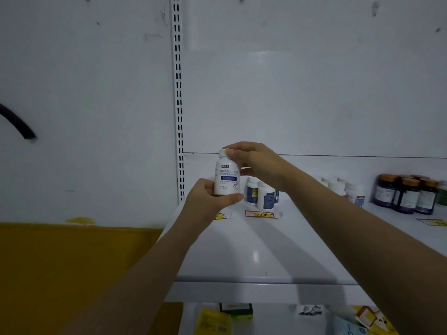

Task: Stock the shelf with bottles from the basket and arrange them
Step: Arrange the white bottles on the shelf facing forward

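A white bottle point(227, 177) with a blue label band and white cap is held upright above the left end of the white shelf point(254, 250). My left hand point(208, 199) grips its base from below and the left. My right hand point(254, 163) pinches its cap from above and the right. Just behind it, two white bottles with dark blue labels point(260, 195) stand on the shelf. The basket is not in view.
Farther right on the shelf stand small white bottles point(348, 191) and dark jars with brown lids point(408, 195). Price tags point(262, 214) lie on the shelf. A slotted upright point(179, 97) runs up the back wall. Packaged goods point(217, 320) lie on the shelf below.
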`<state>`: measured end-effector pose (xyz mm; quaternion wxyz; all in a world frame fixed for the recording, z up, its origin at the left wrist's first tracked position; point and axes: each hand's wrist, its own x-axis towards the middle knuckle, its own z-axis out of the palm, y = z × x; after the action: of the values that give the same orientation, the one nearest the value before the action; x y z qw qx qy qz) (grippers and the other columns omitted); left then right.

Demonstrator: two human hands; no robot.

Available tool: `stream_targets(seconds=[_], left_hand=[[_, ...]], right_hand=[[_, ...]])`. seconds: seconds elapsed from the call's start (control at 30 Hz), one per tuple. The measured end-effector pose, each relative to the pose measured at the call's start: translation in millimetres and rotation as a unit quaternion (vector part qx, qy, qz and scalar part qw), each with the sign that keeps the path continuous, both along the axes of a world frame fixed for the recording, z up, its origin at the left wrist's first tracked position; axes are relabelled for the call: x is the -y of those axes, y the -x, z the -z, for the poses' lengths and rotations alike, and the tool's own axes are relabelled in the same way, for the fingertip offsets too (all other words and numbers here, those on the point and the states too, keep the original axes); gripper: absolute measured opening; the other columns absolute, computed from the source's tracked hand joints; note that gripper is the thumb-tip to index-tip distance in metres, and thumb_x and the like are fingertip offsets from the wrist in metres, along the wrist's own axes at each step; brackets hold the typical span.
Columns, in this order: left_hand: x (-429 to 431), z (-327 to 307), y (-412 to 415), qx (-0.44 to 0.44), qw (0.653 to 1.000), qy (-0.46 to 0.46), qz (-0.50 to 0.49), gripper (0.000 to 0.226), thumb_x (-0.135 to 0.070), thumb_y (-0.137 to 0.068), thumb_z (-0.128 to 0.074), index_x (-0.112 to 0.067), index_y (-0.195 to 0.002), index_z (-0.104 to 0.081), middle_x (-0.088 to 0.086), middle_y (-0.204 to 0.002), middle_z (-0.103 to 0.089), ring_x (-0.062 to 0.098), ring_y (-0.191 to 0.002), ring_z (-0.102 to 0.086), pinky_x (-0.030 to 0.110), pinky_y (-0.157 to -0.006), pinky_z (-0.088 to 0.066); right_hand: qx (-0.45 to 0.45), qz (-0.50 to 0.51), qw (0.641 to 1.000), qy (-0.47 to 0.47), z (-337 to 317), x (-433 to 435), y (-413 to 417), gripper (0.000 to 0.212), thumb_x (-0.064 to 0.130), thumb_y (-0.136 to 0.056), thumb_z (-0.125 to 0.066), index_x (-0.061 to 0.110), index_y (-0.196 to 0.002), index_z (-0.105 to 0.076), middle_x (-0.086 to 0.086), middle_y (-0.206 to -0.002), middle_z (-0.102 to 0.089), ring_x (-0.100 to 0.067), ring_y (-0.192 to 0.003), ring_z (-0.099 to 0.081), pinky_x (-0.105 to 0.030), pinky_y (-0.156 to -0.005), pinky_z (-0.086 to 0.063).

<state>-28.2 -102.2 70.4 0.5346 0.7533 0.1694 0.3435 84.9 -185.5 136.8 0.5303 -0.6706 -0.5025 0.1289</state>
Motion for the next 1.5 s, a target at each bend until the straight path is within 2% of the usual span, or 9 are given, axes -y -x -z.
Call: stream_targets(seconds=[0.17, 0.43, 0.53, 0.67, 0.77, 1.0, 1.17, 1.33, 1.5], left_hand=[[-1.1, 1.1, -3.3, -0.015, 1.0, 0.0, -0.012, 0.044, -0.023, -0.079, -0.074, -0.015, -0.106, -0.041, 0.001, -0.097, -0.052, 0.005, -0.068, -0.051, 0.009, -0.057, -0.041], [-3.1, 9.8, -7.1, -0.009, 0.999, -0.029, -0.027, 0.051, -0.024, -0.074, -0.078, -0.016, -0.107, -0.039, -0.002, -0.1, -0.055, 0.003, -0.07, -0.055, 0.006, -0.049, -0.044], [-4.0, 7.3, -4.1, -0.014, 0.999, 0.001, 0.035, 0.044, -0.024, -0.08, -0.072, -0.016, -0.117, -0.048, -0.003, -0.102, -0.06, 0.004, -0.079, -0.057, 0.009, -0.059, -0.044], [-8.5, 7.6, -4.8, -0.023, 0.998, -0.013, 0.063, 0.034, -0.024, -0.081, -0.071, -0.021, -0.113, -0.058, -0.007, -0.095, -0.064, 0.006, -0.085, -0.06, 0.012, -0.064, -0.046], [-10.5, 8.7, -9.8, -0.035, 0.998, 0.006, 0.054, 0.036, -0.024, -0.082, -0.071, -0.017, -0.115, -0.058, 0.002, -0.104, -0.065, 0.017, -0.093, -0.062, 0.024, -0.079, -0.052], [-7.5, 6.3, -12.3, -0.003, 1.0, -0.02, 0.0, 0.039, -0.023, -0.081, -0.072, -0.015, -0.114, -0.052, -0.001, -0.106, -0.056, 0.015, -0.095, -0.055, 0.012, -0.065, -0.045], [-13.4, 0.3, -6.8, -0.043, 0.998, -0.011, 0.045, 0.035, -0.026, -0.084, -0.068, -0.023, -0.115, -0.055, -0.014, -0.09, -0.058, 0.002, -0.076, -0.058, 0.007, -0.058, -0.047], [-22.4, -1.6, -5.3, -0.057, 0.997, -0.058, 0.0, 0.048, -0.025, -0.076, -0.076, -0.012, -0.12, -0.059, -0.001, -0.103, -0.063, 0.015, -0.089, -0.062, 0.014, -0.068, -0.047], [-15.5, 2.0, -11.4, -0.048, 0.994, -0.088, -0.052, 0.057, -0.028, -0.071, -0.08, -0.011, -0.117, -0.05, 0.0, -0.105, -0.057, 0.015, -0.093, -0.058, 0.015, -0.066, -0.047]], right_hand=[[-0.06, 0.009, 0.998, 0.0, 7.2, -4.2, -3.2, 0.027, 0.028, -0.097, -0.051, 0.011, -0.117, -0.055, -0.007, -0.106, -0.063, -0.02, -0.095, -0.063, -0.029, -0.082, -0.055], [-0.059, 0.031, 0.998, -0.005, 8.0, 2.8, -7.8, 0.024, 0.035, -0.089, -0.063, 0.018, -0.106, -0.059, -0.003, -0.097, -0.066, -0.017, -0.084, -0.066, -0.028, -0.072, -0.058], [-0.085, 0.019, 0.996, -0.024, 6.5, 6.8, -11.0, 0.021, 0.029, -0.091, -0.061, 0.016, -0.108, -0.058, -0.004, -0.099, -0.066, -0.017, -0.084, -0.066, -0.025, -0.068, -0.056], [-0.085, -0.004, 0.996, -0.033, 9.9, 8.7, -14.1, 0.025, 0.022, -0.093, -0.058, 0.013, -0.116, -0.055, -0.01, -0.105, -0.066, -0.021, -0.091, -0.065, -0.031, -0.083, -0.055], [-0.053, -0.005, 0.998, -0.018, 11.5, 7.2, -13.5, 0.024, 0.021, -0.096, -0.054, 0.016, -0.119, -0.054, -0.008, -0.112, -0.063, -0.022, -0.099, -0.063, -0.032, -0.087, -0.054], [-0.016, 0.045, 0.999, 0.005, 14.1, -2.8, -11.2, 0.043, 0.044, -0.086, -0.064, 0.016, -0.117, -0.054, -0.004, -0.107, -0.066, -0.016, -0.095, -0.066, -0.026, -0.078, -0.057], [-0.066, 0.001, 0.998, -0.015, 11.8, 2.2, -15.3, 0.022, 0.028, -0.091, -0.062, 0.016, -0.108, -0.061, -0.001, -0.102, -0.069, -0.014, -0.091, -0.068, -0.017, -0.067, -0.055], [-0.057, -0.011, 0.998, -0.023, 18.3, -3.6, -12.4, 0.034, 0.023, -0.094, -0.058, 0.013, -0.126, -0.054, -0.005, -0.115, -0.063, -0.013, -0.1, -0.064, -0.018, -0.074, -0.056], [-0.013, 0.032, 0.999, -0.032, 16.1, -11.8, -5.2, 0.029, 0.037, -0.086, -0.065, 0.023, -0.11, -0.057, 0.006, -0.092, -0.063, -0.005, -0.077, -0.063, -0.009, -0.054, -0.05]])
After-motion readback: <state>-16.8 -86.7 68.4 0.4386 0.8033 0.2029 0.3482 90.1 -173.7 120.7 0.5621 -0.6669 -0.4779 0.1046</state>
